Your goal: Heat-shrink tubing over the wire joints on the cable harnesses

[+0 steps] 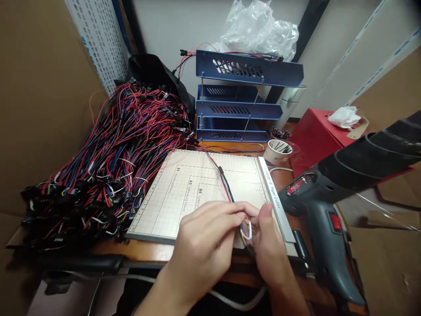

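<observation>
A wire harness [229, 188] of red, blue and black wires runs down over the paper cutter board [167, 206] into both hands. My left hand [205, 239] is closed, its fingertips pinching the harness from the left. Facing it, my right hand [271, 243] is curled with the thumb raised, and its fingers grip the same bundle. A white wire loop [249, 230] and a few yellow and dark strands show between the hands. The lower end of the harness is dark and partly hidden by my fingers.
A large heap of wire harnesses [131, 136] lies at the left. Behind the board stands a blue tiered rack [230, 109]. At the right are a heat gun [315, 210], a paper cup [278, 151] and a red box [315, 131]. A grey cable [230, 303] crosses the front.
</observation>
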`<state>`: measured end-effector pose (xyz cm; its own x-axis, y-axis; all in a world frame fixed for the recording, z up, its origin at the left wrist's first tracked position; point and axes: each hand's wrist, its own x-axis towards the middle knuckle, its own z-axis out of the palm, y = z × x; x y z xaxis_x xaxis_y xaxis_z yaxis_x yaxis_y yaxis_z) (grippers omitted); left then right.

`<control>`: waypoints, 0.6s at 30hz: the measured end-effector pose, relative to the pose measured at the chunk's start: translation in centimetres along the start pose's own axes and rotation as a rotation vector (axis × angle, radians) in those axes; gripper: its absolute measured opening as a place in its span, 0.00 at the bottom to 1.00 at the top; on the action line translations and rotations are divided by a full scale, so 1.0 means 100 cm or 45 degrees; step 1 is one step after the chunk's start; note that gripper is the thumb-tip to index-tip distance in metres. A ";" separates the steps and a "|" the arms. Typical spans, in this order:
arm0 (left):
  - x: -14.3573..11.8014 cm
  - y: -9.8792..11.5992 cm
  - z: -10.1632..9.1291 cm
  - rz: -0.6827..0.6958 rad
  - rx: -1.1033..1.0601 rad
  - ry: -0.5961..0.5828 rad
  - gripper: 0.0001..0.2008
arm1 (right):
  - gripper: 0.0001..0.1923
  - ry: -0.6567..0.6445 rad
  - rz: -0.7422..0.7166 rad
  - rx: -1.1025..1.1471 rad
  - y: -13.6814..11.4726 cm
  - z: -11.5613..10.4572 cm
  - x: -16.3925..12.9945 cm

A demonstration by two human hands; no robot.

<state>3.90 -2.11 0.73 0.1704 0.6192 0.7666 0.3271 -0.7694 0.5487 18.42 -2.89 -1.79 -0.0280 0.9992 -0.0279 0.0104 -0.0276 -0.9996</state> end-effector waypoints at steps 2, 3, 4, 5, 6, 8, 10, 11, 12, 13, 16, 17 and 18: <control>-0.011 0.001 0.001 -0.032 0.033 -0.021 0.14 | 0.34 -0.121 -0.023 0.044 -0.001 0.000 0.002; -0.014 0.001 -0.001 -0.063 0.038 -0.062 0.15 | 0.30 -0.166 -0.023 0.067 -0.002 0.001 0.003; -0.015 0.002 -0.003 -0.105 0.027 -0.117 0.16 | 0.28 -0.192 -0.017 0.085 -0.003 0.001 0.004; -0.016 0.003 -0.007 -0.163 0.000 -0.175 0.17 | 0.26 -0.201 0.001 0.110 -0.005 0.002 0.004; -0.017 0.005 -0.011 -0.233 -0.036 -0.228 0.18 | 0.25 -0.202 0.024 0.137 -0.006 0.003 0.005; -0.016 0.007 -0.019 -0.389 -0.093 -0.265 0.17 | 0.26 -0.213 0.054 0.146 -0.006 0.003 0.005; -0.014 0.007 -0.025 -0.558 -0.095 -0.161 0.14 | 0.26 -0.209 0.035 0.060 -0.004 0.003 0.004; -0.012 0.006 -0.027 -0.665 -0.098 -0.066 0.12 | 0.25 -0.200 0.020 0.001 -0.003 0.003 0.003; -0.009 0.004 -0.028 -0.789 -0.131 0.043 0.09 | 0.25 -0.183 0.007 -0.058 -0.002 0.002 0.002; -0.005 0.001 -0.028 -0.931 -0.210 0.158 0.07 | 0.25 -0.170 -0.002 -0.108 -0.001 0.002 0.001; 0.011 -0.011 -0.027 -1.367 -0.666 0.406 0.15 | 0.23 -0.262 -0.058 -0.203 -0.002 0.000 -0.002; 0.018 -0.015 -0.025 -1.470 -0.805 0.461 0.15 | 0.22 -0.322 -0.102 -0.233 -0.003 0.000 -0.003; 0.024 -0.018 -0.024 -1.546 -0.904 0.514 0.14 | 0.20 -0.380 -0.149 -0.272 -0.004 -0.001 -0.004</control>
<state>1.52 0.37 2.34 -0.1761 0.9365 -0.3032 -0.4606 0.1938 0.8662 18.52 -3.23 -1.35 -0.3309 0.9422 0.0531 0.1970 0.1240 -0.9725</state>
